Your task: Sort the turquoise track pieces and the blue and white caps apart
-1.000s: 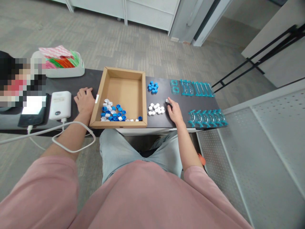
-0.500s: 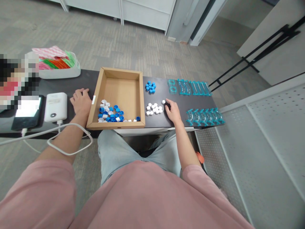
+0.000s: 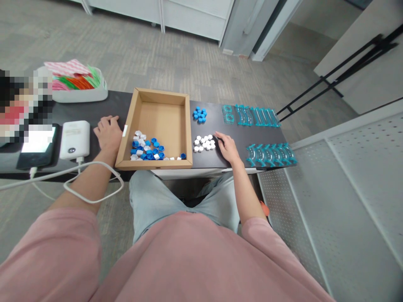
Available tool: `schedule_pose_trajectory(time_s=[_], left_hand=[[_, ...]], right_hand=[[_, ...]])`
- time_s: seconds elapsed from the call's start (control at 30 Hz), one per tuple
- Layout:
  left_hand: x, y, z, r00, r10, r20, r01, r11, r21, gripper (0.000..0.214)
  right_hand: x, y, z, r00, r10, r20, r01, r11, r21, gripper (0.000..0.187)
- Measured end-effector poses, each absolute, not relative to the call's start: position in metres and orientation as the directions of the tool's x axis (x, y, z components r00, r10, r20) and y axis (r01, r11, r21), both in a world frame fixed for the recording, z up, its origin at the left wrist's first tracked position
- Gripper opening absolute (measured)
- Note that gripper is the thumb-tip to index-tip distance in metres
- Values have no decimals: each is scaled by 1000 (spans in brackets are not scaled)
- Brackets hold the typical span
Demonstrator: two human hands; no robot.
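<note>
My right hand (image 3: 228, 147) rests on the dark table with its index finger and thumb apart and nothing between them. The fingertips are at the right edge of a cluster of white hexagonal pieces (image 3: 204, 143). Beyond that cluster lies a group of blue hexagonal pieces (image 3: 200, 114). My left hand (image 3: 108, 133) lies palm down, fingers loosely spread, beside the left wall of an open cardboard box (image 3: 188, 130). Loose blue and white pieces (image 3: 147, 147) are heaped along the box's near side.
Teal clear plastic parts (image 3: 258, 115) stand in rows at the back right, with more teal parts (image 3: 271, 155) nearer. A white power bank (image 3: 74, 139), a phone (image 3: 39, 144) and a looping white cable (image 3: 94, 201) are on the left. Behind them stands a white basket (image 3: 80, 95).
The single white piece at my right fingertips has moved left and now sits against the white cluster. My right fingers have come away from it. My left hand stays put.
</note>
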State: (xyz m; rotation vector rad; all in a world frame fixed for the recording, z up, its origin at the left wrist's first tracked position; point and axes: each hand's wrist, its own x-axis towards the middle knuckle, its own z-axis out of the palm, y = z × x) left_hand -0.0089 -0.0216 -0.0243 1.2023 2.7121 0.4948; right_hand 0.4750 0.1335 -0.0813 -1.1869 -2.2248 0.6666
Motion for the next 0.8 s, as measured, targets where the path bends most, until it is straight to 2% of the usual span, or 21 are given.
schedule_pose_trajectory(time_s=[0.13,0.3,0.37,0.43,0.5,0.57,0.63,0.73,0.8], left_hand=[[-11,-21,-30,-667,744,48,705,608,366,63],[-8,-22,-28,-668,743,33,693,605,392,66],[-7,-23,-26,-665,746,33,693,600,398,67],[-6,-23,-25,-660,751,35,700,597,392,67],[-5,-22,-25,-660,751,29,704,604,374,67],[-5,-22,-25,-666,746,29,704,615,356,66],[-5,-21,-26,-669,742,41,707,618,344,65],[-4,-21,-27,-667,742,60,714,615,335,65],[-4,-21,-29,-663,745,73,719,606,339,65]], right_hand=[[478,138,-84,-401,877,264,537,458,-709,48],[458,149,-68,-169,923,344,446,383,-809,50],[427,147,-52,-251,896,366,402,441,-803,45],[379,139,-34,-457,812,362,326,532,-781,39],[320,130,-18,-699,641,317,224,618,-753,34],[257,124,-11,-853,464,241,159,670,-726,29],[202,122,-12,-910,381,162,168,698,-696,27],[149,118,-24,-940,342,-15,275,730,-626,23],[136,115,-32,-946,313,-82,298,749,-592,23]])
